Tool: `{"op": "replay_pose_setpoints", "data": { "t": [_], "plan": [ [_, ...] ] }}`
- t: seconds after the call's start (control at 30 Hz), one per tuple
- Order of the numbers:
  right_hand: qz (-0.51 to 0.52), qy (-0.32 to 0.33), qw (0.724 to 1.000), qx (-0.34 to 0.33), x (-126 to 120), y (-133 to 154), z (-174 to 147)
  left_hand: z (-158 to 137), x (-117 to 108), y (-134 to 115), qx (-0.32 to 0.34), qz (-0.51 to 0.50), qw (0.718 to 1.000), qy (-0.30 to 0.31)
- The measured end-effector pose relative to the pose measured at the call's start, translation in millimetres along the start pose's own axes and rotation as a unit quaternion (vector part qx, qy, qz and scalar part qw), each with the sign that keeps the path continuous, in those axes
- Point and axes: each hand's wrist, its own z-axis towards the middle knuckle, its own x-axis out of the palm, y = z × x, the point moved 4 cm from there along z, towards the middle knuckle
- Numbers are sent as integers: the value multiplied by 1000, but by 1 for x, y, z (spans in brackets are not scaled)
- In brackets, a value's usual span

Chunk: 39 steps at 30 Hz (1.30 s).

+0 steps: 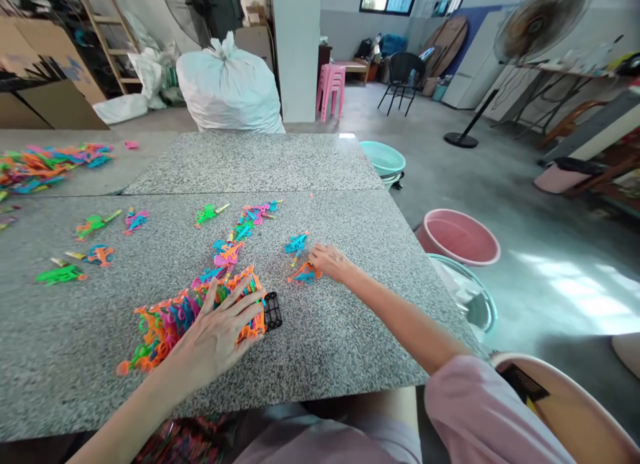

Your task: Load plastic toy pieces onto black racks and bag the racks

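Note:
My left hand (220, 324) lies with fingers spread over a long row of small colourful plastic toys (173, 317), packed side by side. A black plastic grid (273, 311) sticks out at the right end of that row. My right hand (327, 259) has its fingers closed on an orange and blue plastic toy (305, 273) on the table. Just behind it lies a blue toy (297, 242) with a yellow piece. A line of loose toys (243, 231) runs away from the row's far side. The right fingertips are partly hidden.
Single toys (63, 274) are scattered on the speckled stone table (350, 344), with a large heap of toys (50, 164) at the far left. A stuffed white sack (230, 87) stands behind the table. Pink (457, 237) and turquoise tubs (384, 159) line its right edge.

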Motion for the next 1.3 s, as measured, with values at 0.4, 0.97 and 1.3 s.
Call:
{"op": "replay_pose_setpoints", "data": {
  "t": [0.4,0.97,1.3],
  "plan": [
    [550,-73,815,165,32,131,-43,2,-4,-5,-18,-43,999,9],
    [213,52,968,122,1,160,-16,6,-4,-7,-40,-86,995,25],
    [281,21,951,129,8,150,-20,3,4,-5,-31,-65,997,15]
  ]
}}
